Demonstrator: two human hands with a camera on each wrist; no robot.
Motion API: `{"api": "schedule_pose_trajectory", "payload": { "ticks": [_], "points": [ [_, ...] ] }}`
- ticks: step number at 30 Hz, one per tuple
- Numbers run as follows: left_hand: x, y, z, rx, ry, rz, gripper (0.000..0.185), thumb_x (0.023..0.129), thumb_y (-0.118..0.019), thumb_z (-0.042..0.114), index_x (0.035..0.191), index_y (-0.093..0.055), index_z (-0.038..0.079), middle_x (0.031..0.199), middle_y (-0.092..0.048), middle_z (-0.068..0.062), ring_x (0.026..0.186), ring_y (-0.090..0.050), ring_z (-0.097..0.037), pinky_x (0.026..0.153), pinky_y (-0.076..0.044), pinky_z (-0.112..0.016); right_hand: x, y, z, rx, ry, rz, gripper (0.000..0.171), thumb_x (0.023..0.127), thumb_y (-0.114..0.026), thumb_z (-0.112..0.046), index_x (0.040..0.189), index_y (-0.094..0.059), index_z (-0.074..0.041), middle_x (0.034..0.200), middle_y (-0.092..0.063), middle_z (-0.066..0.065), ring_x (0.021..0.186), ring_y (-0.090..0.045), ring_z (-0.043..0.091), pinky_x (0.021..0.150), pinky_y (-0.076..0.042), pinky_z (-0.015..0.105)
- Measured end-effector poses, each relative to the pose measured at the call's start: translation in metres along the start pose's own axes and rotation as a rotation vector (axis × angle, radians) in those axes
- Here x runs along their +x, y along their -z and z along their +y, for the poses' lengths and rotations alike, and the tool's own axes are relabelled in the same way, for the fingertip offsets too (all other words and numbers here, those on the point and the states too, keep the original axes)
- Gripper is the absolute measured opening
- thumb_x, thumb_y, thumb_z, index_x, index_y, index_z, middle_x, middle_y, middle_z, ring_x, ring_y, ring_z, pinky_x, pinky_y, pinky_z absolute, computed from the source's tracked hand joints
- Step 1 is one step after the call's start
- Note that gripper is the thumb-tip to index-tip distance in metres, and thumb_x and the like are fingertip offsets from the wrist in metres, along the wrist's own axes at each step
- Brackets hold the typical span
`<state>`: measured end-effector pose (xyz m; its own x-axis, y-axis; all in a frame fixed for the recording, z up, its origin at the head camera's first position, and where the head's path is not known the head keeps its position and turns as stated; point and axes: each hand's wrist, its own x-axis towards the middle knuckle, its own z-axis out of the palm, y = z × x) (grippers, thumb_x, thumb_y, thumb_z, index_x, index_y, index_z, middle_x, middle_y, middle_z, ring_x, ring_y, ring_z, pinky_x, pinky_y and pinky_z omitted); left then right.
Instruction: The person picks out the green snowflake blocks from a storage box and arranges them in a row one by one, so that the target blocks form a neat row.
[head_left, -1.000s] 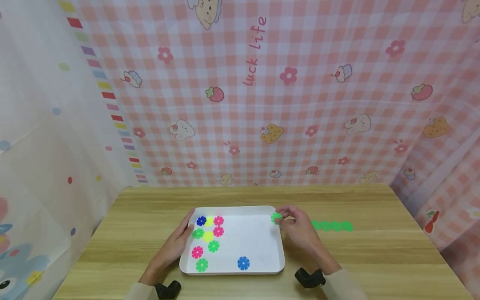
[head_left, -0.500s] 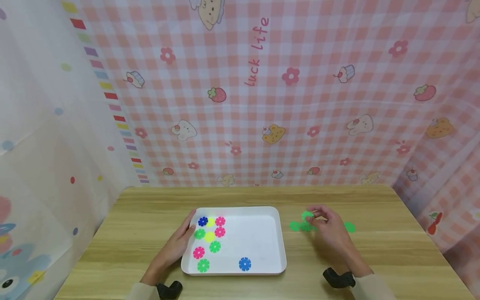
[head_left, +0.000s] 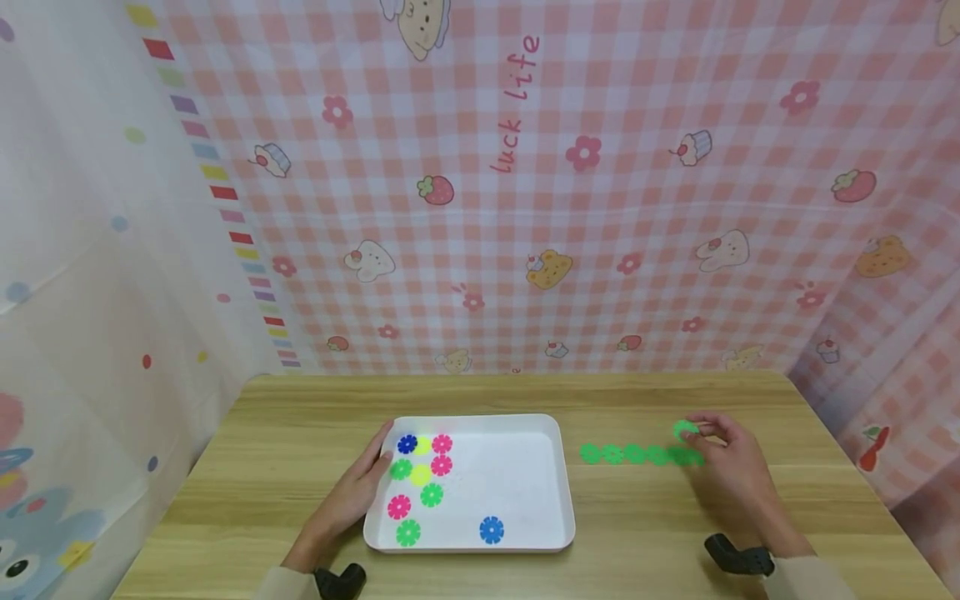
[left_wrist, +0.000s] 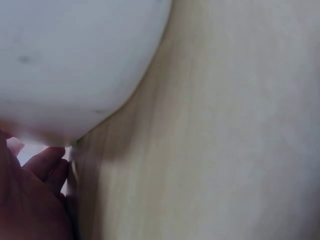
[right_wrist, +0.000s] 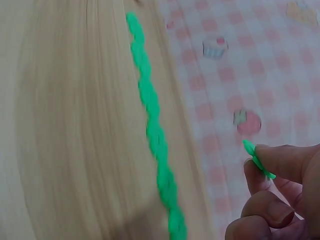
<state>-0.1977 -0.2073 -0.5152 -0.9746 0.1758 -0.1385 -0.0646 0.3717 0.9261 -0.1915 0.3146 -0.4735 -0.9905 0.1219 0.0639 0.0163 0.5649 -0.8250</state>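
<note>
In the head view my left hand holds the left side of a white tray, thumb at the rim and fingers along the outside. The left wrist view shows its fingers beside the tray wall. To the right, my right hand pinches a green notched plastic disc between thumb and fingertips, raised over the table. Below it runs a row of several green notched discs, touching or overlapping in a line; the hand hides its right end. From the right wrist, the row looks like one chain.
Inside the tray lie several loose discs: dark blue, pink, yellow, green and blue. The wooden table ends at a pink checked cloth behind.
My right hand has carried the pinched green disc rightward, from the tray's upper right corner to above the row's right end. The left hand stays at the tray.
</note>
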Motion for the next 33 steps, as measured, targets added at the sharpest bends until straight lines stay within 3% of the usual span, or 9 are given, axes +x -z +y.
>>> {"api": "schedule_pose_trajectory", "payload": {
  "ticks": [9,18,26,33],
  "points": [
    [0.0,-0.001,-0.002,0.011,0.003,0.004,0.048,0.103,-0.027,0.032,0.149,-0.013,0.039,0.156,-0.009,0.008,0.143,-0.005,-0.015,0.115,-0.004,-0.047,0.004,0.018,0.031,-0.058,-0.095,0.101,0.048,0.091,-0.057,-0.043,0.125,-0.054,-0.009,0.101,-0.066,0.004,0.084,-0.049,-0.001,0.066,-0.038,0.021],
    [-0.002,-0.002,-0.002,0.008,0.002,0.0,0.048,0.103,-0.028,0.034,0.149,-0.013,0.039,0.156,-0.009,0.008,0.143,-0.005,-0.015,0.115,-0.005,-0.047,0.009,0.021,0.056,-0.035,-0.177,0.162,0.045,0.089,-0.062,-0.037,0.121,-0.056,-0.005,0.083,-0.062,-0.02,0.075,-0.048,-0.007,0.06,-0.04,0.018],
    [-0.001,-0.001,-0.001,0.01,0.012,0.003,0.048,0.103,-0.028,0.034,0.148,-0.013,0.04,0.156,-0.009,0.008,0.143,-0.005,-0.016,0.115,-0.004,-0.047,0.009,0.019,0.063,-0.06,-0.208,0.171,0.041,0.09,-0.061,-0.035,0.118,-0.058,-0.005,0.082,-0.062,-0.015,0.074,-0.048,-0.006,0.064,-0.038,0.017],
    [0.001,-0.001,0.001,0.018,0.014,0.009,0.048,0.103,-0.027,0.032,0.149,-0.013,0.039,0.156,-0.008,0.009,0.143,-0.004,-0.015,0.115,-0.004,-0.047,0.009,0.017,0.063,-0.084,-0.229,0.158,0.04,0.09,-0.061,-0.034,0.116,-0.059,-0.004,0.087,-0.063,-0.006,0.074,-0.048,-0.004,0.073,-0.036,0.023]
  ]
}}
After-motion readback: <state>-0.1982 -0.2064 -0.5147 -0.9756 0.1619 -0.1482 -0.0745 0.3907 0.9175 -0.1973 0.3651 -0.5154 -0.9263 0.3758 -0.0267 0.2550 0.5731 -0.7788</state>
